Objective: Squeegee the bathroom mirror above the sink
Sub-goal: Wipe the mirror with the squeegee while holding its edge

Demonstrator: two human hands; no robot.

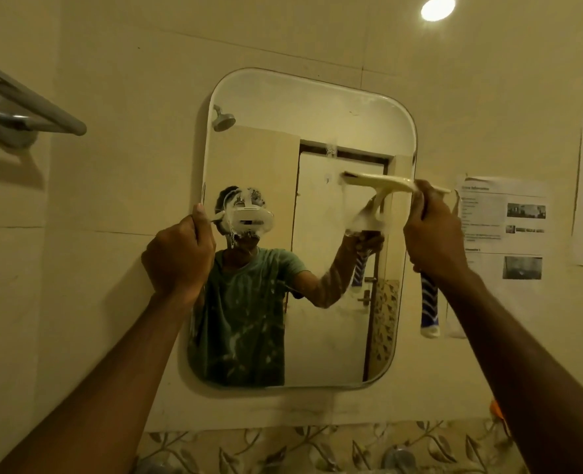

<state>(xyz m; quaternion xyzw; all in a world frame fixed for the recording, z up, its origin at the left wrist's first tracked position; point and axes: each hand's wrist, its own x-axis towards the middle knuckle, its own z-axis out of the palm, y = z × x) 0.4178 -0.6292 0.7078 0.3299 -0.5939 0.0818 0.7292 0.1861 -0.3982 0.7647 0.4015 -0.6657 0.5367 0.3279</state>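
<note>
A rounded rectangular mirror [317, 107] hangs on the cream tiled wall, with white foam streaks across its middle and lower left. My left hand [178, 256] grips the mirror's left edge at mid-height. My right hand [435, 234] is closed around the handle of a squeegee [379, 182]. Its cream blade lies roughly level against the glass at the right side, about mid-height. The blue-and-white end of the handle [429, 307] hangs below my fist, over the mirror's right edge.
A chrome towel rail [26, 104] juts out from the wall at upper left. Printed paper sheets [509, 230] are stuck to the wall right of the mirror. A leaf-patterned tile band [317, 446] runs below, with a tap top [399, 456] showing.
</note>
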